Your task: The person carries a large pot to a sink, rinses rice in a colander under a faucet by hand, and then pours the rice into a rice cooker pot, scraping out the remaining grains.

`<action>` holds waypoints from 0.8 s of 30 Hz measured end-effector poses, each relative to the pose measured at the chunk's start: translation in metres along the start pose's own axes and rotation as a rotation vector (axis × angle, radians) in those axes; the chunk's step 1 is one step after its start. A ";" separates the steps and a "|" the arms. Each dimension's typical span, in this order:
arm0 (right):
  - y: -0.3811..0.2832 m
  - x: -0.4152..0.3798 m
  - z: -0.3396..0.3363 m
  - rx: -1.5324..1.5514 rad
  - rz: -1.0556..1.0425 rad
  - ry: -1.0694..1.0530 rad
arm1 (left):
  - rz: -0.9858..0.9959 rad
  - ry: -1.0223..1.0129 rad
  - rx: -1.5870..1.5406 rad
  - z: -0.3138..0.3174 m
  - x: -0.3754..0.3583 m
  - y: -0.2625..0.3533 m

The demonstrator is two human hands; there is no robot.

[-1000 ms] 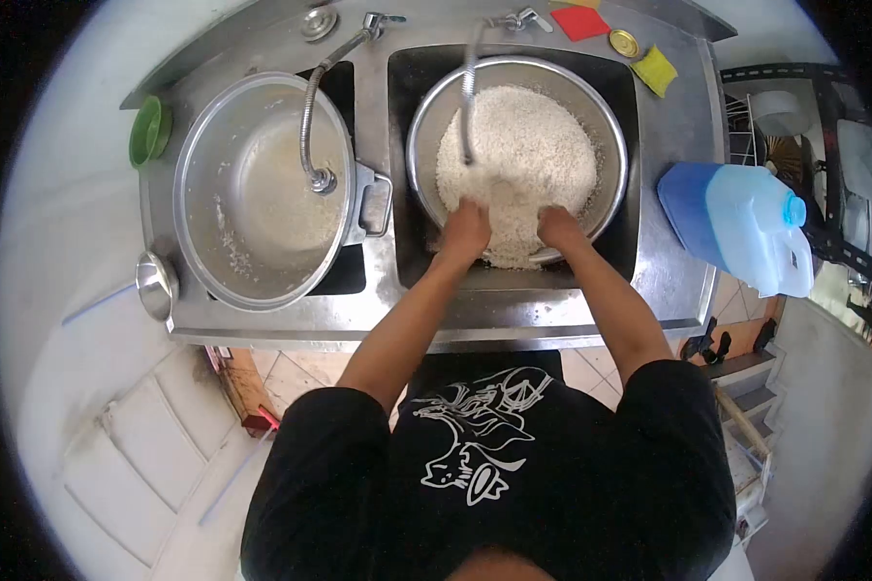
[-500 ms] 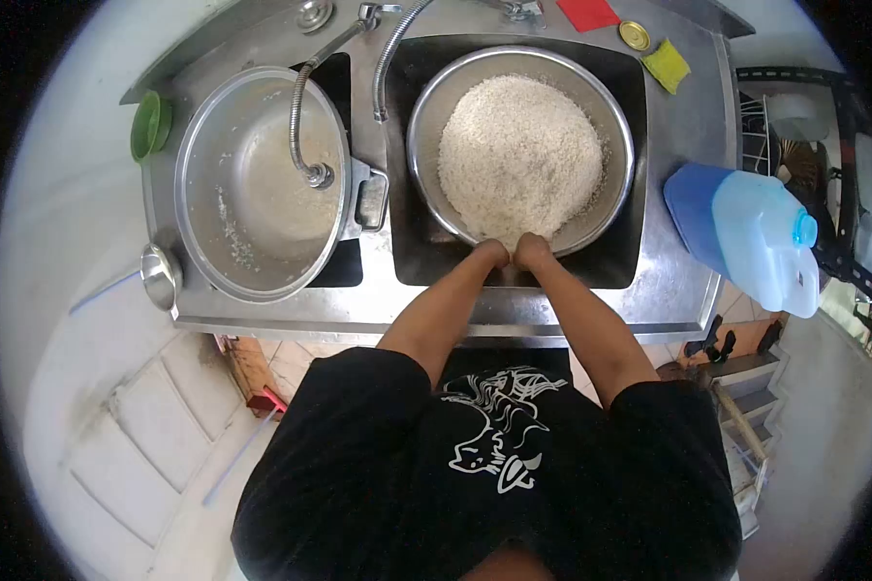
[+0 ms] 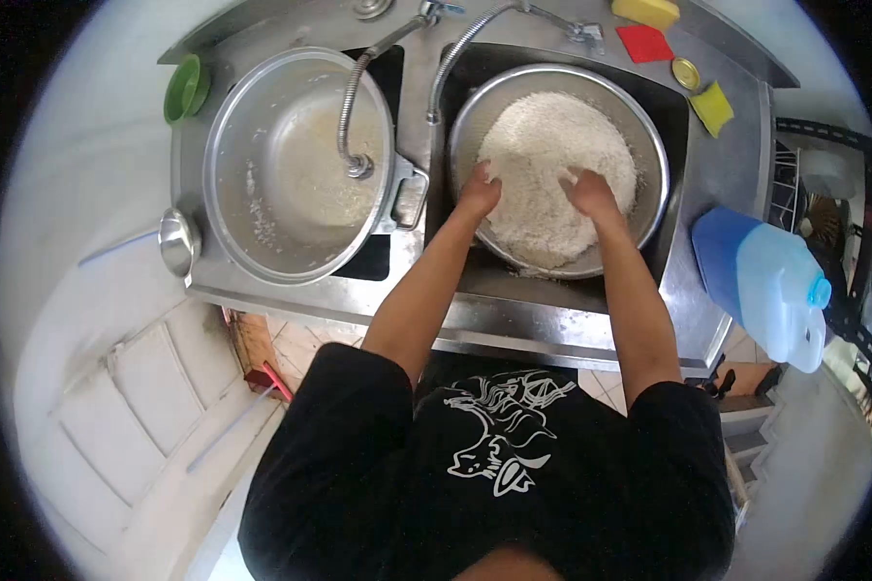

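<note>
A large mound of white rice (image 3: 562,136) fills much of a wide metal bowl (image 3: 661,160), which sits in the right-hand sink basin (image 3: 676,126). My left hand (image 3: 480,191) is at the left side of the mound, its thumb apart from the fingers. Across from it, my right hand (image 3: 591,194) lies over the rice, with thumb and fingers spread and pointing inward. Neither hand grips anything I can see; some fingertips are hard to make out against the rice.
To the left, a big metal pot (image 3: 225,208) holds cloudy water and stray grains, with a flexible tap hose (image 3: 351,116) hanging into it. A blue liquid jug (image 3: 761,271) stands right. Sponges (image 3: 712,108), a green bowl (image 3: 186,89) and a metal bowl (image 3: 176,242) lie around.
Both hands have moved from the near rim of the bowl up over the rice and spread apart. The rice mound looks flatter and wider. The head view has shifted and tilted slightly.
</note>
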State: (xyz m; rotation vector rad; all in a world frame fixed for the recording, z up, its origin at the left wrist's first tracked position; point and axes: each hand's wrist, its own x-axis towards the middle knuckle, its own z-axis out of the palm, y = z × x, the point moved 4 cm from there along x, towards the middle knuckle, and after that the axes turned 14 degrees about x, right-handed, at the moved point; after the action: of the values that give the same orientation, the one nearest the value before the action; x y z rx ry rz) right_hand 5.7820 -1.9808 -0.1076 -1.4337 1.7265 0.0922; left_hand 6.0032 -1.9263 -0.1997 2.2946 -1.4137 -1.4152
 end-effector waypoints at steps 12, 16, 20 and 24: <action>-0.144 0.027 0.078 1.824 0.295 -0.256 | 0.049 0.089 -0.964 -0.165 -0.071 0.076; -0.174 0.028 0.121 2.045 0.313 -0.268 | 0.383 0.263 -0.501 -0.175 -0.055 0.067; -0.174 0.030 0.124 2.353 0.187 -0.506 | 0.564 0.393 0.115 -0.185 -0.086 0.086; -0.176 0.002 0.101 2.103 0.279 -0.362 | 0.761 0.794 0.354 -0.217 -0.131 0.108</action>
State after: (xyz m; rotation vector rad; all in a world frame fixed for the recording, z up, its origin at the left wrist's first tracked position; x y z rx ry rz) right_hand 5.9849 -1.9859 -0.0932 0.3939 0.7776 -0.9519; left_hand 6.0764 -1.9675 0.0630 1.7542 -1.9516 -0.0304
